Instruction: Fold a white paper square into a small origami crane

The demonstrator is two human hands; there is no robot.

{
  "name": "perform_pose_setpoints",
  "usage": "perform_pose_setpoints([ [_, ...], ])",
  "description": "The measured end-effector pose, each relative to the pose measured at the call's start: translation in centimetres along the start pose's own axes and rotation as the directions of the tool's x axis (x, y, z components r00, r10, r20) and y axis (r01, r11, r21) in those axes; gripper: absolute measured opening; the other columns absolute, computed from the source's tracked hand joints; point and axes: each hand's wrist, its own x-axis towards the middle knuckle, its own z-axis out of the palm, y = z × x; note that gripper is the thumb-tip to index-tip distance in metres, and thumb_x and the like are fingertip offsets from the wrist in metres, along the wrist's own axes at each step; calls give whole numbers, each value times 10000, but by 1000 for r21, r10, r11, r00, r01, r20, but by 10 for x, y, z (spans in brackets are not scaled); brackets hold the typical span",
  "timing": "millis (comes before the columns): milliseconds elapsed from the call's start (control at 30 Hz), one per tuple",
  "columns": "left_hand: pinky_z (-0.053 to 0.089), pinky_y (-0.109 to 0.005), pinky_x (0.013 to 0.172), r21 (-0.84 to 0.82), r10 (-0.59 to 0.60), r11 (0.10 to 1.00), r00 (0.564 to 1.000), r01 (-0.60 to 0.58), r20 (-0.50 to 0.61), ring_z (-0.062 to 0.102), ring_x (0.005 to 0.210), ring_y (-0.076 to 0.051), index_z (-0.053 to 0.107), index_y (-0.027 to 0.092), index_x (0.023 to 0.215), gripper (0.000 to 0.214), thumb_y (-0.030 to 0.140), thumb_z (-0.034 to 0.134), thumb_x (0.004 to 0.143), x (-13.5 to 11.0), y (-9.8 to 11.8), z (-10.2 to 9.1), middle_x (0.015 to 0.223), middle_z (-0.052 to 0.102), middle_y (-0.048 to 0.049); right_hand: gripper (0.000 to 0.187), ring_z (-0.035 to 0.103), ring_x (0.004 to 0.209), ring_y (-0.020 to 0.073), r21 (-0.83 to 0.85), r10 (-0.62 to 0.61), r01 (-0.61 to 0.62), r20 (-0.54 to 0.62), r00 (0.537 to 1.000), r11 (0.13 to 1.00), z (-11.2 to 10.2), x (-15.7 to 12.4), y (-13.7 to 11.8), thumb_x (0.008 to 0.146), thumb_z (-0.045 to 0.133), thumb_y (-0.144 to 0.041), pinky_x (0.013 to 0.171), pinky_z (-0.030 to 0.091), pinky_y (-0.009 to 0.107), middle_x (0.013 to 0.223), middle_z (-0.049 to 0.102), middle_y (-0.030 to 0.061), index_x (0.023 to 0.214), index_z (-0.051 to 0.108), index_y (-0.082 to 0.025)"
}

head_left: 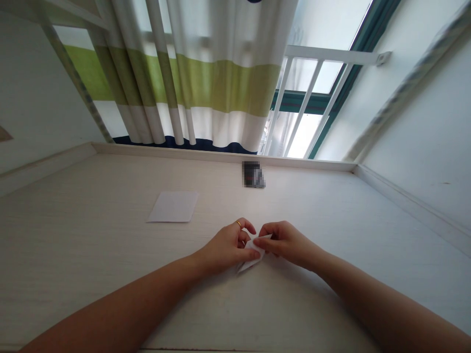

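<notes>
Between my two hands is a small piece of folded white paper, held just over the white surface. My left hand, with a gold ring on one finger, grips its left part, the thumb lying across the paper. Thumb and fingers of my right hand pinch the paper's upper right part, near a pointed corner. The fingers partly cover the folds, so the paper's full shape is hidden.
A flat white sheet of paper lies to the left on the white tabletop. A dark, pixelated object sits near the raised back edge. Behind are a striped curtain and a white railing.
</notes>
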Motion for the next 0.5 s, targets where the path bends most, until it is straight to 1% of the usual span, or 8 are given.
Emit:
perform_pose_setpoints([
  [167,338,-189,512,60,1,998,1000,-1,10,466,542,-75,388,190,979,404,174,595,631,0,0,-6,654,516,53,222,414,404,62,59,76,-74,-37,996,995,-2,5,3,706,558,-329,408,310,189,494,545,-10,594,531,-138],
  [333,320,-189,488,117,-36,992,999,37,-6,453,524,-82,392,186,979,405,194,590,626,2,4,-11,606,507,65,251,422,361,56,83,134,-130,-42,990,988,-2,7,5,710,559,-330,372,311,180,488,569,-7,551,486,-151],
  [400,333,-198,501,182,-35,982,999,39,-27,465,548,-93,428,173,943,365,216,593,621,2,6,-11,622,515,50,271,422,347,56,64,136,-134,-32,990,989,-1,7,5,718,551,-335,358,301,180,472,566,-9,530,474,-155],
  [500,371,-223,559,340,6,940,996,25,-89,490,620,-118,511,153,880,286,254,589,625,1,9,-9,679,524,16,286,425,335,57,18,134,-133,-27,991,991,0,7,6,736,527,-337,350,295,183,463,568,-8,519,468,-160],
])
